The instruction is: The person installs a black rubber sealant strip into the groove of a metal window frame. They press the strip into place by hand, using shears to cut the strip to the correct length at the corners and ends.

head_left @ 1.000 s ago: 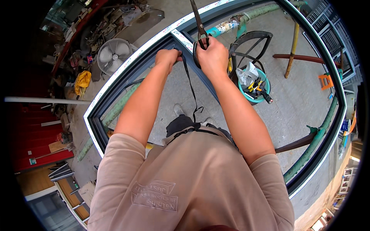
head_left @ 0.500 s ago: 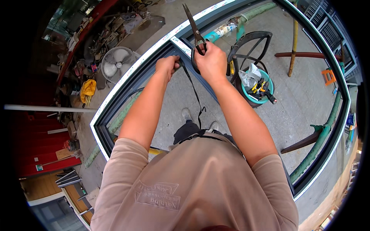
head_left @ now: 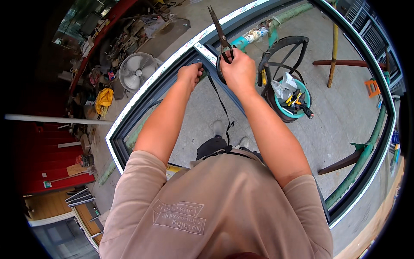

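Observation:
My right hand (head_left: 239, 71) grips a pair of dark scissors (head_left: 224, 38) by the handles, blades pointing up and away from me. My left hand (head_left: 190, 75) pinches the end of a black rubber strip (head_left: 220, 97) at the inner corner of a window frame (head_left: 155, 80). From my left fingers the strip hangs down toward my waist, its lower end curled. The frame is dark grey with white printed film on its outer face, and a crossbar (head_left: 206, 52) meets it between my hands.
A turquoise bucket (head_left: 306, 101) of tools sits beyond my right forearm, beside a black chair frame (head_left: 282, 42). Green pipes (head_left: 359, 159) run under the window frame. On the left stand a round fan (head_left: 137, 72), piled scrap (head_left: 148, 26) and a yellow bag (head_left: 104, 101).
Hardly anything differs: the whole view has shifted slightly to the right. My left fingers remain at the frame corner, and the scissors stay in my right hand.

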The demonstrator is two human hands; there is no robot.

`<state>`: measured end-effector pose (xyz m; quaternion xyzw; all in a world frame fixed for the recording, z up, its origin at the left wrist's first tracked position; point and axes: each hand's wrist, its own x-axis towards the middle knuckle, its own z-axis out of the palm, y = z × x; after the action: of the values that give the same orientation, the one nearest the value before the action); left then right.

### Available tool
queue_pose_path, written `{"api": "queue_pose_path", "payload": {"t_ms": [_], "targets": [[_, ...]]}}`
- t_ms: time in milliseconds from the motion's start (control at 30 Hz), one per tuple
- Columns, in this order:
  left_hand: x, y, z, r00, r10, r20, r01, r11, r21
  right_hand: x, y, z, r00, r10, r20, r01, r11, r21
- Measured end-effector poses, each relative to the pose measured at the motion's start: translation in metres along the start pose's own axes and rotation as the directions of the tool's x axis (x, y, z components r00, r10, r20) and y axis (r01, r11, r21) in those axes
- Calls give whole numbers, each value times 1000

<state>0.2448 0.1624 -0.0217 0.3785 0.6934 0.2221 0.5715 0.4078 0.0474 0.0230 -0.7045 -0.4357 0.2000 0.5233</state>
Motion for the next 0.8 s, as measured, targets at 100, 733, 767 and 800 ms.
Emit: {"api": "queue_pose_path", "payload": {"t_ms": [100,733,767,800], "targets": [[0,-7,1,998,66,-21,-65,996,55,-2,-1,1,1000,-3,3,3,1000,0],[-41,-31,-38,520,827,212,-685,256,682,-3,-3,0,1000,29,7,-28,997,-76],[-41,-25,-36,521,826,214,-689,259,677,-3,0,1,1000,9,1,-9,996,-85],[-40,-19,-35,540,810,228,-668,248,701,-3,0,1,1000,11,-1,-11,996,-93]]}}
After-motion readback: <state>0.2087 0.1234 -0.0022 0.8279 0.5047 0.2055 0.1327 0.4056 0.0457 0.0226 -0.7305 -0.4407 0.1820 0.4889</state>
